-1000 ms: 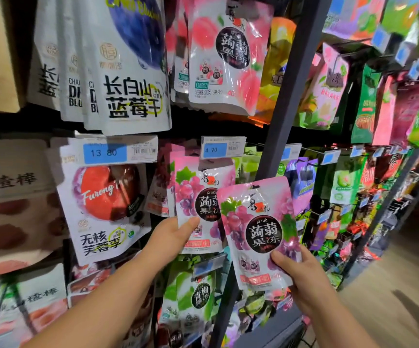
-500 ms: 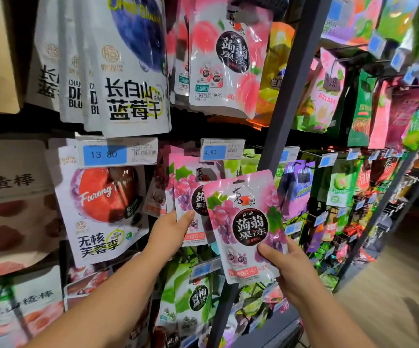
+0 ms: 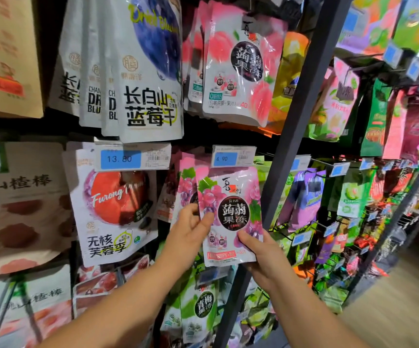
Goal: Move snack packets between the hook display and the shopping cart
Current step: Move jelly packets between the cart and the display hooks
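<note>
Packet: pink glossy plastic grape-jelly packet (image 3: 229, 217), flat pouch w/ purple grapes + black round label. Held upright in front of the hook display, top edge just under the white-and-blue 4.90 price tag (image 3: 233, 156).
R hand: right hand (image 3: 261, 257) grips the packet's lower-right corner. Thumb on the front, fingers wrapped behind.
L hand: left hand (image 3: 190, 229) at the packet's left edge, mid-height. Thumb pressed on the front, fingers curled behind, so it pinches that edge. Can't tell if the fingers also touch the pouches behind.
Behind: more pink grape pouches (image 3: 185, 187) hang in the same row, mostly covered by the held one.
Left: white plum pouch (image 3: 113, 209) w/ red fruit pic, under a 13.80 price tag (image 3: 131, 158).
Above: white blueberry pouches (image 3: 148, 71) top left. Pink peach-jelly pouches (image 3: 243, 64) directly over the 4.90 tag.
Below: green plum-jelly pouch (image 3: 200, 307), between the two forearms.
Post: dark metal upright (image 3: 303, 96), just right of the held packet, slanting in this view.
R bay: mixed green, purple + pink snack pouches (image 3: 349, 192) on wire hooks w/ small blue tags, too blurred to read.
Floor: light wood floor (image 3: 404, 297), bottom right.
</note>
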Demonstrator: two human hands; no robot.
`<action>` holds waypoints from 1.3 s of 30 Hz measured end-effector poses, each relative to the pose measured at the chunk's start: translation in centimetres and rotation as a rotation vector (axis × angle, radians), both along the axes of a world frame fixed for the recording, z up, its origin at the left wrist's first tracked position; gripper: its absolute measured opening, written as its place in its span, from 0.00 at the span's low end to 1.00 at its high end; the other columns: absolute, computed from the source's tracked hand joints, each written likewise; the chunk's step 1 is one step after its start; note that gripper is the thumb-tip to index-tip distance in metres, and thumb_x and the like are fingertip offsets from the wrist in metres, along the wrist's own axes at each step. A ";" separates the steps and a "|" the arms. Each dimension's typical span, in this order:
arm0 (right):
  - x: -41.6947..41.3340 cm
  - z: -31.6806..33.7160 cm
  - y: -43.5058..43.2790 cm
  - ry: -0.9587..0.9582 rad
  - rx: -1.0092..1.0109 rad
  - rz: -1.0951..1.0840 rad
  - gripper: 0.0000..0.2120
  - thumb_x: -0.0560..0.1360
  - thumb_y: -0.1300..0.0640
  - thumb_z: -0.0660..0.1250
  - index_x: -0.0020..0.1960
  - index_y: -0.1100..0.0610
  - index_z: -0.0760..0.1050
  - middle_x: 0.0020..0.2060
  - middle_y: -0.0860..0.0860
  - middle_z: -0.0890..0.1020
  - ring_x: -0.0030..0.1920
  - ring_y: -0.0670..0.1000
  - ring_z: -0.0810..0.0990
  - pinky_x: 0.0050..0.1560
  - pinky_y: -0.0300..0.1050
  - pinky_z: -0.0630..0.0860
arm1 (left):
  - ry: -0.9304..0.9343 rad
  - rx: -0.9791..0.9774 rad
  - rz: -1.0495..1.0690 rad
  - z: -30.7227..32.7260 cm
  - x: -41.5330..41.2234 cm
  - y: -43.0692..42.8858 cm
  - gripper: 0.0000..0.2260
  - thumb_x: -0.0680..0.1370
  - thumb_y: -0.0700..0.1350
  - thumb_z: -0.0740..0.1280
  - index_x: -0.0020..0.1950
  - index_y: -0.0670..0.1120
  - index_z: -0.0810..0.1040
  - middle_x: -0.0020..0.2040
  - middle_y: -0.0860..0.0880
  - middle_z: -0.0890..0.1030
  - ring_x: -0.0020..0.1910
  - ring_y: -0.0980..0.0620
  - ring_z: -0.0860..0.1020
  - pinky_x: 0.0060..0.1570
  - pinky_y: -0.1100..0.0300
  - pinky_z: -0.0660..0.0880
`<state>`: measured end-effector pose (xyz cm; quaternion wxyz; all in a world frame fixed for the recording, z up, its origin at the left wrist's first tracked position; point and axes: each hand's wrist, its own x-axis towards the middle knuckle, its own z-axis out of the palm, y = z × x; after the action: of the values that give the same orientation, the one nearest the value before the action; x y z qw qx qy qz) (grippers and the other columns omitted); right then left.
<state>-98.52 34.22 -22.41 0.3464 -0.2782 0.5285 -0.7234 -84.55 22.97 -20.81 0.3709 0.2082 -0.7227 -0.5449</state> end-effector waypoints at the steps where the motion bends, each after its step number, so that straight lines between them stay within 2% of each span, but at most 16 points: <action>1: 0.2 0.1 -0.2 -0.005 -0.008 0.005 0.19 0.66 0.60 0.72 0.57 0.60 0.77 0.48 0.58 0.85 0.46 0.57 0.85 0.43 0.49 0.82 | -0.011 -0.019 -0.012 -0.4 -0.3 -0.1 0.19 0.74 0.63 0.62 0.55 0.49 0.69 0.37 0.51 0.69 0.37 0.55 0.70 0.40 0.62 0.70; 2: 0.2 0.1 -0.4 -0.006 -0.014 0.012 0.18 0.66 0.60 0.71 0.56 0.60 0.77 0.48 0.58 0.85 0.46 0.57 0.85 0.42 0.48 0.82 | -0.018 -0.023 -0.015 -0.4 -0.4 0.2 0.21 0.73 0.65 0.63 0.54 0.49 0.70 0.36 0.50 0.68 0.36 0.56 0.70 0.39 0.58 0.70; 4: 0.3 0.1 -0.7 0.002 -0.011 0.023 0.18 0.67 0.60 0.70 0.56 0.59 0.77 0.49 0.59 0.85 0.46 0.57 0.85 0.43 0.49 0.82 | -0.023 -0.021 0.042 -0.4 -0.6 0.3 0.11 0.75 0.59 0.65 0.46 0.54 0.69 0.33 0.54 0.66 0.29 0.64 0.67 0.31 0.69 0.64; 7: 0.5 0.2 -1.2 0.010 0.015 0.002 0.18 0.67 0.59 0.71 0.57 0.59 0.77 0.50 0.59 0.85 0.48 0.58 0.85 0.51 0.54 0.80 | -0.052 -0.072 0.124 -0.6 -1.0 -0.1 0.10 0.78 0.52 0.65 0.41 0.55 0.65 0.32 0.57 0.67 0.30 0.63 0.69 0.29 0.72 0.64; 10: 0.3 -0.1 -1.8 0.003 0.039 -0.032 0.13 0.72 0.60 0.70 0.56 0.59 0.78 0.48 0.58 0.86 0.47 0.58 0.84 0.53 0.56 0.78 | -0.072 -0.091 0.127 -0.8 -1.0 -0.5 0.12 0.76 0.55 0.67 0.54 0.51 0.71 0.46 0.55 0.78 0.45 0.56 0.76 0.37 0.70 0.66; 12: 0.1 -0.2 -2.2 0.005 0.052 -0.043 0.10 0.75 0.61 0.69 0.56 0.59 0.78 0.45 0.57 0.85 0.45 0.56 0.84 0.48 0.52 0.79 | -0.059 -0.068 0.110 -1.2 -1.1 -0.8 0.19 0.74 0.54 0.70 0.61 0.51 0.70 0.54 0.56 0.78 0.52 0.56 0.76 0.45 0.66 0.70; 15: 0.1 -0.2 -3.1 0.019 0.071 -0.042 0.10 0.77 0.59 0.68 0.58 0.60 0.77 0.46 0.58 0.85 0.45 0.56 0.85 0.45 0.50 0.79 | -0.083 -0.079 0.125 -1.4 -1.4 -1.3 0.27 0.71 0.55 0.73 0.66 0.51 0.66 0.58 0.55 0.77 0.56 0.54 0.76 0.53 0.59 0.72; 17: 0.1 -0.3 -3.8 0.037 0.105 -0.060 0.09 0.78 0.57 0.67 0.56 0.59 0.78 0.46 0.59 0.86 0.45 0.56 0.85 0.44 0.50 0.80 | -0.097 -0.077 0.160 -1.6 -1.7 -1.7 0.26 0.72 0.53 0.72 0.66 0.50 0.66 0.57 0.55 0.76 0.56 0.53 0.76 0.52 0.59 0.71; 22: -0.4 -1.3 -5.5 0.198 0.278 -0.148 0.16 0.68 0.40 0.72 0.47 0.52 0.83 0.46 0.55 0.86 0.53 0.59 0.83 0.62 0.62 0.75 | -0.145 -0.102 0.231 -2.0 -2.1 -2.6 0.24 0.74 0.52 0.70 0.66 0.48 0.65 0.56 0.53 0.74 0.50 0.54 0.72 0.47 0.62 0.67; 25: -0.7 -1.4 -6.4 0.236 0.318 -0.160 0.14 0.72 0.42 0.71 0.45 0.53 0.84 0.43 0.53 0.86 0.50 0.57 0.83 0.60 0.62 0.77 | -0.185 -0.103 0.256 -2.3 -2.6 -3.3 0.24 0.75 0.52 0.69 0.67 0.47 0.65 0.57 0.50 0.75 0.50 0.52 0.72 0.46 0.61 0.67; 30: -1.5 -1.4 -8.1 0.246 0.367 -0.206 0.10 0.75 0.46 0.70 0.47 0.52 0.83 0.42 0.50 0.85 0.47 0.52 0.82 0.56 0.55 0.78 | -0.256 -0.093 0.276 -2.3 -3.5 -4.5 0.30 0.76 0.53 0.68 0.72 0.44 0.60 0.65 0.44 0.73 0.62 0.45 0.72 0.49 0.60 0.67; 32: -1.7 -1.6 -8.9 0.253 0.397 -0.227 0.14 0.74 0.43 0.71 0.48 0.54 0.82 0.43 0.51 0.84 0.45 0.53 0.81 0.51 0.52 0.79 | -0.275 -0.077 0.282 -2.4 -3.9 -5.0 0.31 0.77 0.54 0.67 0.74 0.45 0.58 0.67 0.44 0.71 0.63 0.44 0.71 0.50 0.59 0.67; 33: -1.9 -1.6 -9.4 0.265 0.425 -0.248 0.20 0.72 0.40 0.71 0.51 0.57 0.80 0.45 0.53 0.83 0.44 0.54 0.79 0.48 0.49 0.77 | -0.287 -0.073 0.288 -2.4 -4.0 -5.2 0.32 0.77 0.54 0.67 0.75 0.45 0.57 0.69 0.44 0.70 0.65 0.44 0.70 0.52 0.58 0.68; 35: -2.0 -1.6 -10.2 0.303 0.537 -0.284 0.36 0.67 0.32 0.68 0.60 0.60 0.75 0.51 0.58 0.80 0.49 0.58 0.79 0.48 0.49 0.75 | -0.308 -0.073 0.309 -2.4 -4.3 -5.5 0.33 0.77 0.54 0.66 0.76 0.45 0.55 0.70 0.43 0.69 0.67 0.44 0.70 0.54 0.56 0.69; 36: -2.0 -1.6 -10.4 0.334 0.588 -0.292 0.39 0.69 0.31 0.66 0.64 0.62 0.72 0.54 0.59 0.79 0.53 0.59 0.78 0.49 0.50 0.74 | -0.318 -0.075 0.325 -2.3 -4.5 -5.6 0.33 0.77 0.54 0.66 0.75 0.44 0.55 0.69 0.43 0.70 0.66 0.44 0.71 0.53 0.56 0.69; 39: -2.4 -1.5 -11.0 0.366 0.616 -0.303 0.34 0.73 0.33 0.64 0.62 0.61 0.70 0.55 0.60 0.78 0.53 0.60 0.78 0.48 0.51 0.73 | -0.363 -0.083 0.382 -2.0 -4.9 -5.9 0.30 0.78 0.54 0.66 0.73 0.42 0.58 0.64 0.41 0.74 0.60 0.42 0.75 0.46 0.56 0.70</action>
<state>-100.89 23.23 -23.94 0.2029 -0.2043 0.8092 -0.5122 -89.43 17.06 -22.77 0.3395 0.4195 -0.7467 -0.3888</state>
